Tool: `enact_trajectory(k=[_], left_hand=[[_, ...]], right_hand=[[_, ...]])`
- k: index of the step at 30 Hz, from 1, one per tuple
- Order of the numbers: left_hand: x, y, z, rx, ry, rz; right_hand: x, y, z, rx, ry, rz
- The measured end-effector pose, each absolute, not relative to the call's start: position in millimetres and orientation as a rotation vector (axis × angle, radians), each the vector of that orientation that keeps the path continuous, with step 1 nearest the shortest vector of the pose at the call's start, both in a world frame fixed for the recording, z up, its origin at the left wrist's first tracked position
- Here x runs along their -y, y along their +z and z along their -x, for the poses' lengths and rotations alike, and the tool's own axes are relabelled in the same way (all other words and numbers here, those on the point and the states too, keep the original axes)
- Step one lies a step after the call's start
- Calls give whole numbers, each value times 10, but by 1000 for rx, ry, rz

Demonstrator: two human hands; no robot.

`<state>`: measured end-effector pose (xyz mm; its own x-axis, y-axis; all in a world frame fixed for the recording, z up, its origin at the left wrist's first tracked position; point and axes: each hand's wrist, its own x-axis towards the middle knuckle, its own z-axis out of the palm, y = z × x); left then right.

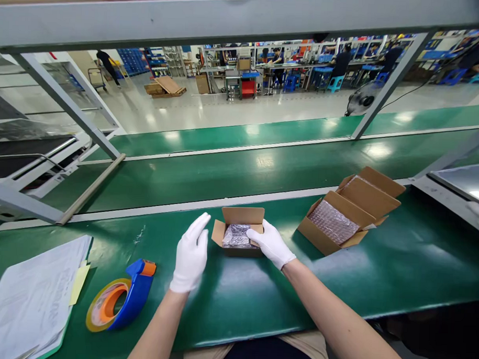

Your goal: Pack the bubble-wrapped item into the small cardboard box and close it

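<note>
The right hand [270, 246] rests on the near right edge of the small open box [237, 233], fingers laid over its bubble-wrapped item [236, 235], seemingly to keep it seated; nothing is clasped. The left hand [190, 256] hovers open just left of the box, holding nothing. Left of the box lies a tape dispenser [119, 298] within easy reach; right of it, a larger open carton [350, 208].
</note>
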<state>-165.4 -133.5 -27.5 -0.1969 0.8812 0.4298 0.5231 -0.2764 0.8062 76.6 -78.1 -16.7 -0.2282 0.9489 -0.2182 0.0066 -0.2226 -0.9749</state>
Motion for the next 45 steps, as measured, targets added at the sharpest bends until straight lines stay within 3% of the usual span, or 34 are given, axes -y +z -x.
enact_trajectory(k=[3,7,10,15,19,23,31,39,45], left_hand=[[1159,-410,1522,-1210,1290,-1204],[1005,-493,1161,-853,1385,-1195],[1025,-564,1215,-969,1549,-1350],[1212,-621,1633,-969,1172,-2050],[1306,-634,1562,-1109,1010,-2483],[1295,-672,1399,-1167,1063,-2645],[1260,-537,1454,-1069,1152,-2547],[1221,-711,1576,-996,1048,-2666],[1152,-547,1639,-1372,963,-2435]], right_hand=[[783,-164,-762,1238,1558,1233],[735,-238,-770,1362,1433,1281],[672,-355,-907,1606,1075,1133],[632,-402,-1285,2089,576,658],[740,-230,-1350,2443,314,617],[805,-149,-1243,2629,52,718],[745,-27,-1205,2625,5,701],[887,-215,-1176,2616,13,809],[1318,-261,-822,2441,-45,1180]])
